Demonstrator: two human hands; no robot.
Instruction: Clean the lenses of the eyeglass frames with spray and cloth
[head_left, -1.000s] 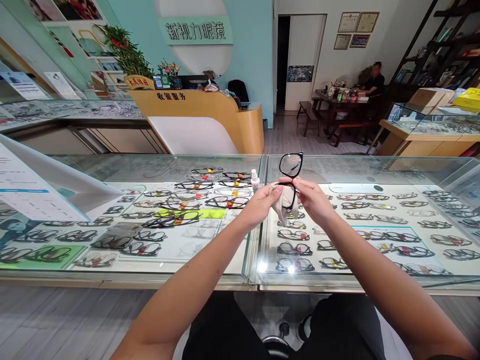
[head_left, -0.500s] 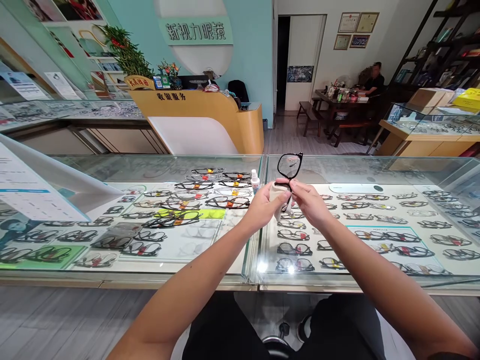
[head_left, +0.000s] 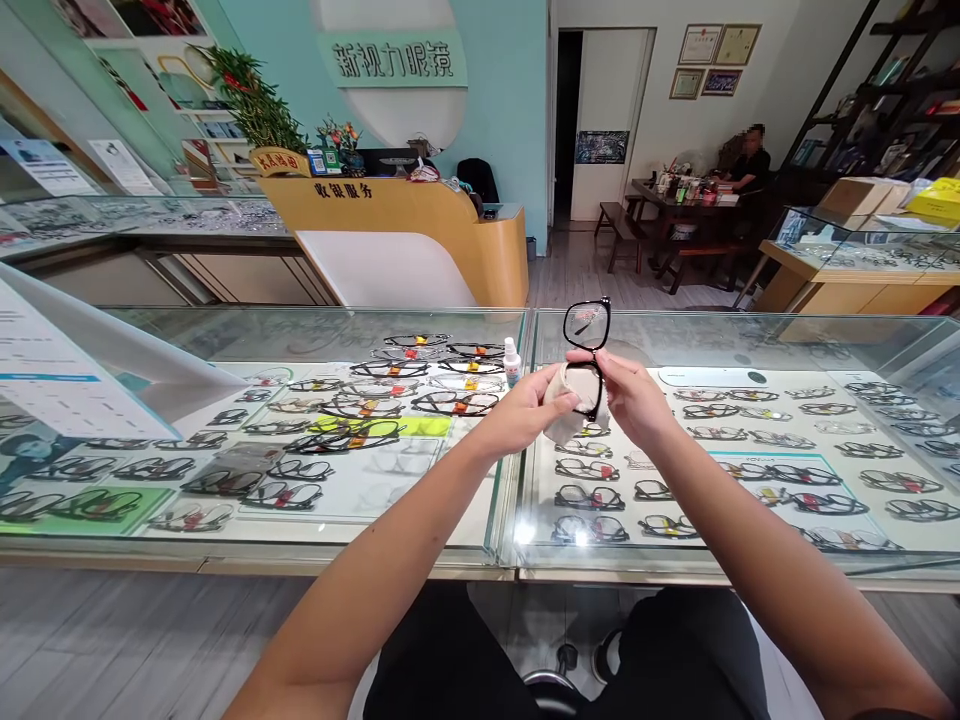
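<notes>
Head view: the case (head_left: 637,577) spans everything beneath your two hands, its front rim nearer to you than they are. Rows of frames (head_left: 589,497) lie below and to either side of them, many with red, orange or yellow tags. The desk (head_left: 420,210) stands well beyond your left hand (head_left: 534,400). A person (head_left: 750,165) in dark clothes is far beyond your right hand (head_left: 634,393). The folded card (head_left: 75,370) is well left of your left hand. The glasses (head_left: 588,326) are on end between your hands, above the case: your right pinches them near the bridge, one lens above your fingers. Bottle (head_left: 511,362) upright, just beyond your left hand, which grasps the cloth (head_left: 566,428) at the lower lens.
</notes>
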